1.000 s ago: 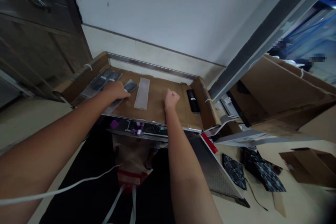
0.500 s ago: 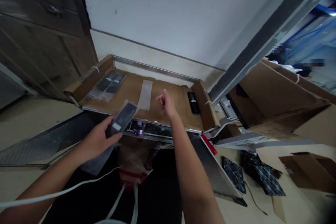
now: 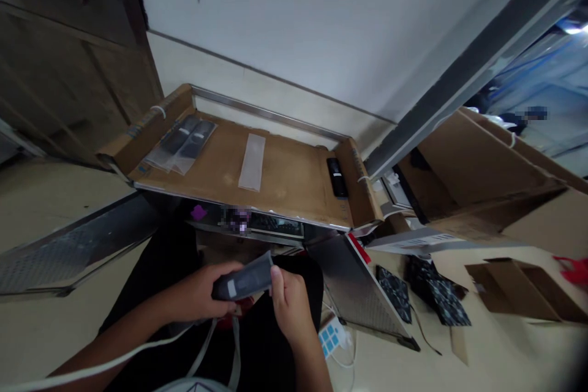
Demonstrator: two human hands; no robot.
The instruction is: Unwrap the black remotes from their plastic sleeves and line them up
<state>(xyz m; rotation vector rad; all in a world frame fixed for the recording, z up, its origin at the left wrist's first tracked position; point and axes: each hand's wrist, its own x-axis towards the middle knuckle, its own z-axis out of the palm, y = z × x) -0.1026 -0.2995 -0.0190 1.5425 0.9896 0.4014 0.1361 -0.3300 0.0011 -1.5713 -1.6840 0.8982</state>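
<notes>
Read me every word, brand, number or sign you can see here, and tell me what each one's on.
Nothing can be read.
Held black item: white label, too small and blurred.
Two bagged items, left: white labels, too small.
Black item on the right: white label, too small.
Left cardboard wall: bluish marks, too blurred.

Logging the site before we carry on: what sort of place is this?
Probably a workshop or packing corner, though I can't be certain: a cardboard-lined worktop bears dark items in clear sleeves, and a large cardboard box stands at the right.
</notes>
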